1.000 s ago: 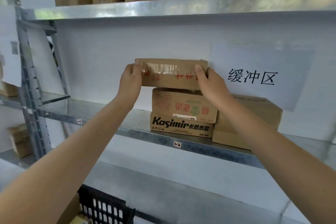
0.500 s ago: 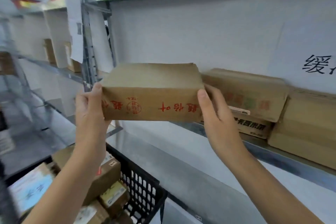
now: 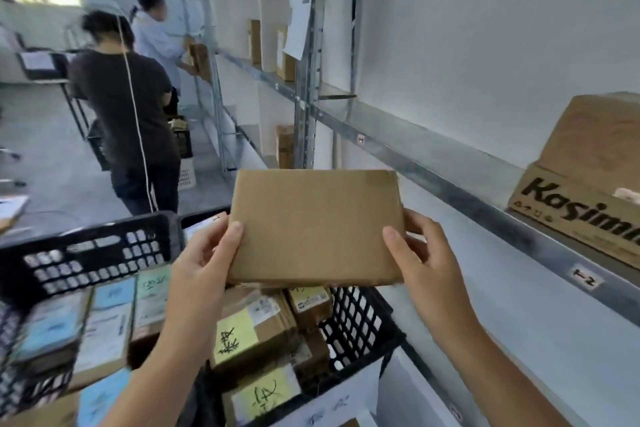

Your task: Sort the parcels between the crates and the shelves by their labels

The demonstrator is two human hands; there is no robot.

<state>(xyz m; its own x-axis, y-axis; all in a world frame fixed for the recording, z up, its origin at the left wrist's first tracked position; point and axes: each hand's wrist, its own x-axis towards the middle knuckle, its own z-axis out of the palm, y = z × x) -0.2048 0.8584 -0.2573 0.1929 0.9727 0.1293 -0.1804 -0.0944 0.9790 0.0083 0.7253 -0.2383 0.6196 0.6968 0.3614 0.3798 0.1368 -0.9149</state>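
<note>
Right now both hands hold one flat brown box [image 3: 315, 229] up in the air, just over the black crate [image 3: 356, 322]. The left hand [image 3: 204, 270] grips the left side of the box. Its thumb lies flat on top, and its other fingers go under the box (they are hidden there). The right hand [image 3: 426, 263] grips the right side, with the thumb on top and the fingers curled round the edge. The side of the box that faces up is plain brown.

Down in the crate lie more brown parcels. One has a yellow label [image 3: 235, 333] with black writing on it. A second black crate [image 3: 86, 253] stands to the left and holds parcels with blue labels [image 3: 114, 295].

A grey metal shelf [image 3: 450, 163] runs along the right. On it, well apart from the held box, sits a printed box [image 3: 571, 215] with big black letters that start "Kasim". Another brown carton [image 3: 595, 135] rests on top of it. Farther back, two blurry people [image 3: 128, 97] stand by the shelves.
</note>
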